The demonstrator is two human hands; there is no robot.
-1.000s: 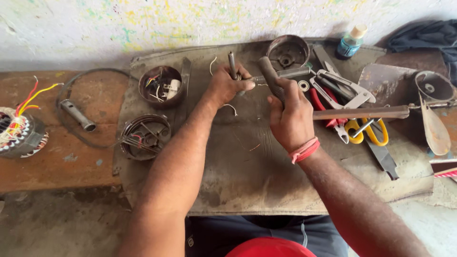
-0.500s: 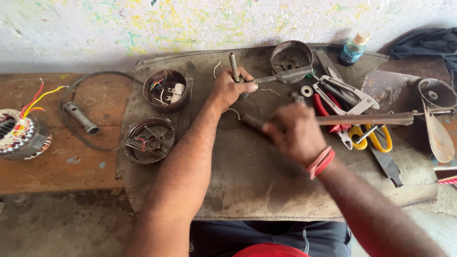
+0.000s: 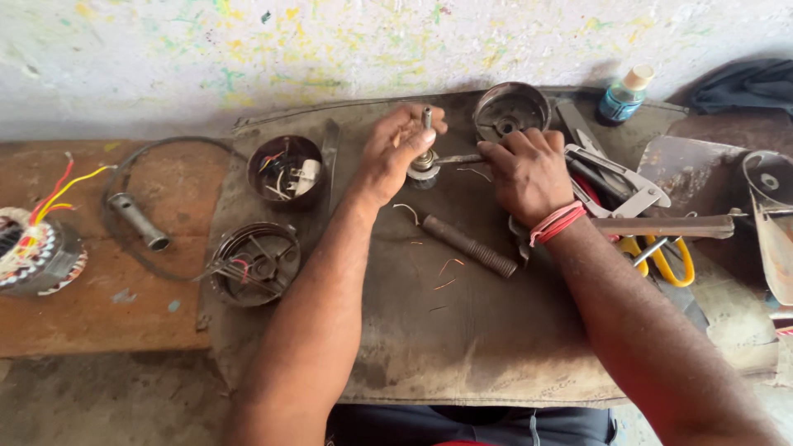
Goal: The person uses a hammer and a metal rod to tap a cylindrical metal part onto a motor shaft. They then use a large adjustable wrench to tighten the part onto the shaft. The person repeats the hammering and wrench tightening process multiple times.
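My left hand (image 3: 395,150) grips an upright metal shaft (image 3: 426,116) that has a round bearing (image 3: 424,163) at its foot, standing on the grey mat (image 3: 462,347). My right hand (image 3: 529,172) is just right of it, fingers closed on a thin metal tool (image 3: 459,158) whose tip points at the bearing. A dark ribbed rod (image 3: 471,245) lies loose on the mat below both hands. A red band is on my right wrist.
A round metal cover (image 3: 510,109) sits behind the hands. At left are a cup of wires (image 3: 285,169), a round housing (image 3: 256,263), a pipe socket (image 3: 136,221) and a wound stator (image 3: 33,248). Snips (image 3: 619,177), a long bar (image 3: 661,225), yellow scissors (image 3: 665,263) and a blue bottle (image 3: 624,95) lie right.
My right hand swung the dark ribbed rod down, let it go on the mat, and now holds a thin tool against the bearing. The left hand stayed on the shaft.
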